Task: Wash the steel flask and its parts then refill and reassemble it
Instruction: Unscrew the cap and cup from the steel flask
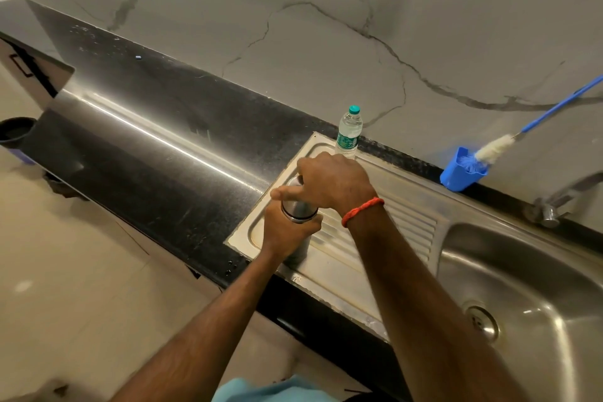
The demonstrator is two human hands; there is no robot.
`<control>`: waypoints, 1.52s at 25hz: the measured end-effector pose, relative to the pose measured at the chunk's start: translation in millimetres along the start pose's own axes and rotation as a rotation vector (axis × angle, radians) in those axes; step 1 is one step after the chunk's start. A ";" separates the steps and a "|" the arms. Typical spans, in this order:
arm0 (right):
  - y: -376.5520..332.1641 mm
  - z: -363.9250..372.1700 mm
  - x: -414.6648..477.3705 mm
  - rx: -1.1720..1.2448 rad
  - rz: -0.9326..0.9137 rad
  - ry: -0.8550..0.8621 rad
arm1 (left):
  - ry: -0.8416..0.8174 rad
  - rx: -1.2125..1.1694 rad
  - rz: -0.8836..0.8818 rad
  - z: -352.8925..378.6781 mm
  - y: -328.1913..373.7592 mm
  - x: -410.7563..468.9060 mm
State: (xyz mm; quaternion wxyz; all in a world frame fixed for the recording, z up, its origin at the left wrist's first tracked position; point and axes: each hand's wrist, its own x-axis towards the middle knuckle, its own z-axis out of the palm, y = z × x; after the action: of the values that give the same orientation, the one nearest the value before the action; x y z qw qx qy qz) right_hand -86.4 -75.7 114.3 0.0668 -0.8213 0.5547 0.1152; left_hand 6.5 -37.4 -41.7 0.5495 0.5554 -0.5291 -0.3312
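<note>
The steel flask (298,210) stands upright on the ribbed steel drainboard (404,222), near its left end. My left hand (284,233) grips the flask's body from the left. My right hand (329,181) is curled over the flask's top and holds the cap, which the fingers hide. A red thread band sits on my right wrist. A clear plastic water bottle (349,132) with a green cap stands just behind the hands at the drainboard's back edge.
A blue cup (460,174) at the back holds a long blue-handled bottle brush (492,150) leaning against the marble wall. The sink basin (528,274) with its drain lies to the right, the tap (561,197) behind it. Black countertop (146,127) stretches to the left.
</note>
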 end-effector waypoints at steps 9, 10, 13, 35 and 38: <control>5.0 -12.9 1.8 0.091 -0.305 -0.148 | -0.006 0.030 0.034 0.7 3.7 2.0; 4.6 -9.7 3.4 0.105 -0.235 -0.151 | -0.022 0.044 0.060 0.8 1.4 2.3; -0.3 -3.0 5.9 0.087 -0.073 -0.134 | -0.026 0.049 0.042 -0.3 2.1 1.3; 76.7 24.8 39.8 0.371 -0.053 0.009 | -0.007 -0.095 0.032 3.4 -1.1 1.3; 75.5 65.7 54.3 0.281 0.002 -0.071 | -0.007 -0.099 0.041 3.3 -1.6 1.7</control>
State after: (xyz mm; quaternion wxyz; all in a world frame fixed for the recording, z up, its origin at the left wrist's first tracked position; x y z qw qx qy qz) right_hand -144.6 -137.1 38.0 0.2005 -0.7988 0.5634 0.0655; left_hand 4.1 -40.1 -43.5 0.5811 0.5155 -0.5253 -0.3475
